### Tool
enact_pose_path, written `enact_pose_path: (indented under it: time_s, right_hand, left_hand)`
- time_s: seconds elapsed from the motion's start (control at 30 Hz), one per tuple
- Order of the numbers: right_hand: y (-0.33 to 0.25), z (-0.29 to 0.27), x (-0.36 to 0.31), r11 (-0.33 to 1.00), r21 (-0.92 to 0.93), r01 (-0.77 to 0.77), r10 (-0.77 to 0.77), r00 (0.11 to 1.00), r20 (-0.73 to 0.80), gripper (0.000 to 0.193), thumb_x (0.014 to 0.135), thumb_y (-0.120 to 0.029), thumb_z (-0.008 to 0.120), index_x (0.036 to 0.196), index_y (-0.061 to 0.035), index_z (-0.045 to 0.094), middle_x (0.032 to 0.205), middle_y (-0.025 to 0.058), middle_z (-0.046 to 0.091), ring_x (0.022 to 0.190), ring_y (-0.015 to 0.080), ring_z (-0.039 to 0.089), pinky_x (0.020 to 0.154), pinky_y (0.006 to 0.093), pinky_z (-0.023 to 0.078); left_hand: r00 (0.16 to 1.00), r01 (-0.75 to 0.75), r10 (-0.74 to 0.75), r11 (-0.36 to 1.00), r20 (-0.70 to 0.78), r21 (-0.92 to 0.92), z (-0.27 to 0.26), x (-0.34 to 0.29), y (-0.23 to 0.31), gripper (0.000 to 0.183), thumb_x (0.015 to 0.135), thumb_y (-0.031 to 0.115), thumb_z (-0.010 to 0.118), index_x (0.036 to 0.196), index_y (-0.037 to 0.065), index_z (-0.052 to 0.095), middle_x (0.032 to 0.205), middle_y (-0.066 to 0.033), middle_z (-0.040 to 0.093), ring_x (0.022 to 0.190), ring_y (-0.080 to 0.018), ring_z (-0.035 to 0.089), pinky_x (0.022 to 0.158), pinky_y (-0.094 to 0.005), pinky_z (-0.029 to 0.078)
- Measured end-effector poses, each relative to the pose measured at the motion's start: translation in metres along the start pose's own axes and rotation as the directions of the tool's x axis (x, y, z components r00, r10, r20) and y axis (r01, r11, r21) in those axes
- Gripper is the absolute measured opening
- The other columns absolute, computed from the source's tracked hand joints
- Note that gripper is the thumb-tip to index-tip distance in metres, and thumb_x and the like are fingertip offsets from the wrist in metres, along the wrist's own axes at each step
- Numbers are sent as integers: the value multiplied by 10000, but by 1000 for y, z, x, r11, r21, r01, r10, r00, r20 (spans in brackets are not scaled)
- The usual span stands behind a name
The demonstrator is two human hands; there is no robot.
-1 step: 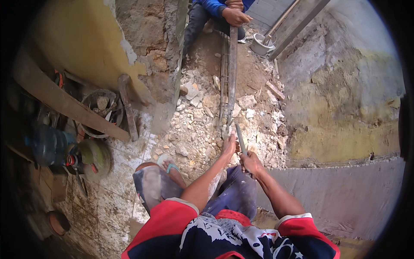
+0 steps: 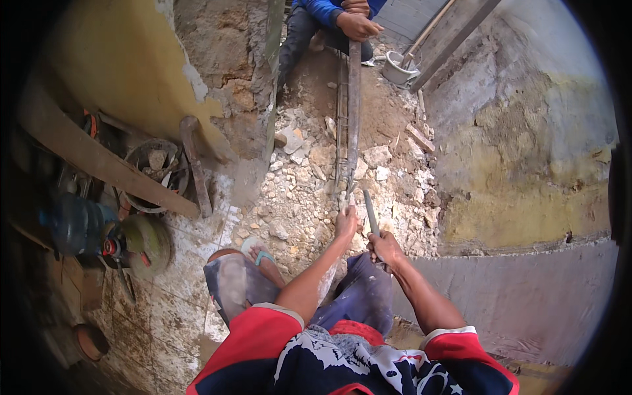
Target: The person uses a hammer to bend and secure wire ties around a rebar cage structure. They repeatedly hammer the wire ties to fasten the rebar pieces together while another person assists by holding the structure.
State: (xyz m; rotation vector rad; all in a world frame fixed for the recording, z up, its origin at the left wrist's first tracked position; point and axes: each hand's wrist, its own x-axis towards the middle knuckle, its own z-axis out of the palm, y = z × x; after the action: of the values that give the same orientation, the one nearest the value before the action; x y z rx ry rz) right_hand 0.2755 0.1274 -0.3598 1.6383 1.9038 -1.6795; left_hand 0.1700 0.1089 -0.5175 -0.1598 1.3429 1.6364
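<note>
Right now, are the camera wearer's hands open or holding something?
Left hand: by the thin metal rods; grip cannot be told.
Right hand: closed, holding a grey bar.

The held bar (image 2: pixel 371 212) is grey, the person's shirt (image 2: pixel 355 362) red and navy with white print, a co-worker's sleeve (image 2: pixel 322 9) blue, the bucket (image 2: pixel 395 72) whitish.

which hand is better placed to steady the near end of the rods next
Likely the left hand: it is closer to the near end of the rods. The right hand is farther back and holds the grey bar.
</note>
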Motion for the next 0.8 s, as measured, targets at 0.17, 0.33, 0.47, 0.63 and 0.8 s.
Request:
enact_pose_path:
  time_s: [0.17,0.33,0.47,0.63,0.8]
  right_hand:
    - [52,-19,41,959,-239,151,-209,948,-240,296,952,-246,567,1033,38,586,689,92,594,549,193,568,549,377,500]
    - [92,-41,118,835,-525,162,-396,841,-370,317,928,-226,542,1094,42,573,834,287,678,789,470,681,753,533,528]
    - [94,-73,155,726,-686,-45,-385,800,-460,405,947,-217,602,1273,8,518,1072,291,644,1037,426,637,873,534,492]
    - [96,-35,212,709,-645,285,-650,620,-440,449,965,-224,630,1330,21,538,1168,243,593,1101,365,580,971,476,460]
    - [66,34,203,807,-242,538,-589,759,-277,351,954,-185,653,1202,41,552,1075,265,611,947,396,628,814,453,513]
  left_hand:
    - [929,-204,314,876,-195,436,-31,44,-6,629,944,447,651,1315,-41,512,1183,-234,616,1153,-355,598,1017,-445,460]
    - [934,-231,346,772,-87,592,-40,77,2,748,979,476,586,1475,-43,376,1436,-310,455,1359,-418,442,1148,-445,337]
    - [959,-232,282,709,34,666,-34,82,-3,755,1035,498,477,1516,-62,319,1527,-319,376,1432,-434,366,1182,-449,294]
    - [949,-243,316,757,-14,606,-44,102,-9,546,1056,430,468,1349,-29,522,1257,-233,618,1174,-360,589,1018,-423,437]
    - [938,-241,342,761,-57,602,-31,92,5,397,1062,362,487,1105,-4,634,928,-99,678,841,-194,622,797,-341,487]
